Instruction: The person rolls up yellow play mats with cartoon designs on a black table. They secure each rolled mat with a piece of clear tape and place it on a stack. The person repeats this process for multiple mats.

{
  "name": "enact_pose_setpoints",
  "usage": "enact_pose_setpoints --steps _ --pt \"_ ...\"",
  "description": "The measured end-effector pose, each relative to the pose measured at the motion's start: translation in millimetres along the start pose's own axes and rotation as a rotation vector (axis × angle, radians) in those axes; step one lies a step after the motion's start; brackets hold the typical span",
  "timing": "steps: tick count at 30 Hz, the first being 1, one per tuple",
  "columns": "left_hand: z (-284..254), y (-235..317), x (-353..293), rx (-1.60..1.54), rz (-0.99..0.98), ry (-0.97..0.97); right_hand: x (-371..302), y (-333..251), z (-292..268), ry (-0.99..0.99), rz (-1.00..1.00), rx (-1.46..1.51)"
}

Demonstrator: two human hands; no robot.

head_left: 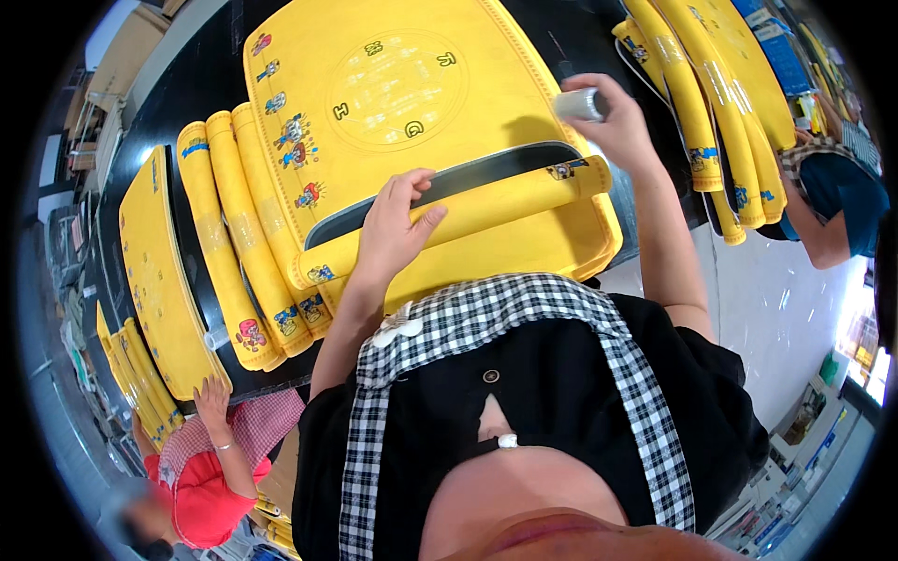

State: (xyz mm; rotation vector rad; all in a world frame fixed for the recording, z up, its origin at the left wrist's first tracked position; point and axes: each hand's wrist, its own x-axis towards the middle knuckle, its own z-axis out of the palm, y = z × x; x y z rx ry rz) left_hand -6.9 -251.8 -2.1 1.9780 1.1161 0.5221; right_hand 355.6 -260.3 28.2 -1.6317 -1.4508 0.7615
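A large yellow mat with small cartoon prints and a faint round pattern lies on top of other mats. Its near edge is curled over into a roll, and the dark underside shows in the fold. My left hand rests on this roll left of its middle, fingers stretched out and thumb apart. Above the roll's right end, my right hand is closed around a roll of clear tape, apart from the mat.
Several rolled yellow mats banded with clear tape lie left on the black table. More rolled mats are stacked at right. A person in red handles another mat at lower left; another person is at far right.
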Motion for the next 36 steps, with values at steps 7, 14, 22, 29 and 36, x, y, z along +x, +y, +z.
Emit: enact_pose_setpoints --steps 7,14,22,29,36 --pt "6.5 -40.9 12.1 -0.503 0.108 0.159 13.2 -54.3 127.4 -0.648 0.101 0.711" --pt "2.0 -30.0 10.0 -0.661 0.056 0.313 26.8 -61.6 158.2 -0.588 -0.154 0.389" --pt "6.4 -34.2 8.3 -0.374 0.036 0.329 47.8 -57.0 134.6 -0.485 -0.55 0.042" --pt "-3.8 -24.6 10.5 -0.253 -0.02 0.293 53.7 -55.7 138.3 -0.475 -0.718 -0.111" --pt "0.2 -37.0 11.5 -0.315 -0.082 0.302 60.4 -33.7 140.7 -0.56 -0.214 0.099"
